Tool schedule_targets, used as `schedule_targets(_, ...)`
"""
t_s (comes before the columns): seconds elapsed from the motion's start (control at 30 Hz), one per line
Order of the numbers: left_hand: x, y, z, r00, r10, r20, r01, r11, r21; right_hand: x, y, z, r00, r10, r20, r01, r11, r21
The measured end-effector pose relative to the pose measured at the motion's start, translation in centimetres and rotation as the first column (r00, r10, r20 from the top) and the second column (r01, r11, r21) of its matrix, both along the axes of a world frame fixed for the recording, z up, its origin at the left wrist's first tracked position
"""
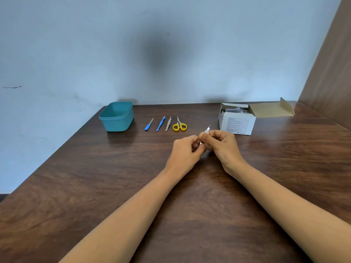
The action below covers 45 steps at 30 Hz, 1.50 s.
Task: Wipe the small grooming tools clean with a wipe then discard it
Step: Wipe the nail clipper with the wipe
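Left hand [187, 149] and right hand [221, 144], fingers curled, pinch one small silvery object [207, 129], long axis toward 1 o'clock; yellow-handled steel scissors [179, 125] lie nearest, at 11 o'clock.

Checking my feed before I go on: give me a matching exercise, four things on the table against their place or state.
1 teal tub
2 yellow scissors
3 white box
4 shiny item

A lid flap open
B pinched by left hand and right hand
C left of the tool row
D right end of the tool row

Pairs: 1-C, 2-D, 3-A, 4-B
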State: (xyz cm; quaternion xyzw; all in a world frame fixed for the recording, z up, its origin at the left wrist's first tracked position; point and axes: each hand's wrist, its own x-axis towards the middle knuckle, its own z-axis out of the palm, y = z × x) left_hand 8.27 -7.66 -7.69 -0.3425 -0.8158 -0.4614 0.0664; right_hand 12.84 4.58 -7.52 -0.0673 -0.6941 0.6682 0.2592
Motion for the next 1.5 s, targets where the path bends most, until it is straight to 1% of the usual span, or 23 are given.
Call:
schedule_targets(0.13, 0.5, -0.06, 0.45, 0.99, -0.085, 0.109, 0.08, 0.995, 0.051, -0.42, 0.44, -0.43, 0.999, -0.041, -0.008, 0.04, 0.999, -0.026)
schedule_targets(0.23, 0.57, -0.09, 0.64, 0.981, -0.103, 0.165, 0.092, 0.993, 0.076, -0.36, 0.4, -0.31, 0.999, -0.036, -0.015, 0.035, 0.999, -0.036)
schedule_targets(0.37, 0.55, -0.16, 0.78, 0.976, -0.087, 0.198, 0.074, 0.995, 0.068, -0.05, 0.44, 0.12, 0.997, 0.069, -0.029, -0.072, 0.989, -0.127)
schedule_targets(0.47, 0.52, -0.23, 0.79, 0.978, -0.071, 0.198, 0.064, 0.997, 0.041, 0.22, 0.52, 0.36, 0.992, 0.121, -0.023, -0.123, 0.974, -0.192)
schedule_targets(0.53, 0.48, -0.32, 0.79, 0.977, -0.078, 0.2, 0.07, 0.997, 0.046, 0.23, 0.57, 0.36, 0.995, 0.099, -0.019, -0.101, 0.973, -0.207)
schedule_targets(0.7, 0.53, -0.42, 0.9, 0.973, -0.104, 0.207, 0.098, 0.994, 0.037, 0.17, 0.39, 0.33, 1.0, 0.021, -0.017, -0.023, 0.984, -0.176)
schedule_targets(0.83, 0.5, -0.23, 0.93, 0.974, -0.093, 0.206, 0.087, 0.995, 0.038, 0.01, 0.34, 0.13, 0.999, -0.036, -0.009, 0.034, 0.982, -0.183)
schedule_targets(1.07, 0.32, -0.27, 0.87, 0.979, -0.066, 0.192, 0.066, 0.998, 0.004, -0.17, 0.69, 0.28, 0.999, 0.05, -0.014, -0.052, 0.951, -0.304)
schedule_targets(1.2, 0.52, -0.23, 0.9, 0.983, -0.072, 0.168, 0.078, 0.996, -0.031, -0.21, 0.69, 0.23, 1.0, 0.0, -0.009, -0.003, 0.952, -0.306)
schedule_targets(1.3, 0.57, -0.21, 0.9, 0.982, -0.074, 0.175, 0.079, 0.997, -0.026, -0.34, 0.62, 0.11, 0.999, -0.043, -0.003, 0.04, 0.948, -0.314)
schedule_targets(1.37, 0.58, -0.21, 0.86, 0.981, -0.072, 0.18, 0.076, 0.997, -0.016, -0.46, 0.64, 0.1, 0.999, -0.037, -0.002, 0.034, 0.944, -0.328)
schedule_targets(1.5, 0.55, -0.18, 0.87, 0.981, -0.067, 0.184, 0.069, 0.998, -0.004, -0.56, 0.77, 0.15, 0.999, 0.023, -0.023, -0.03, 0.937, -0.347)
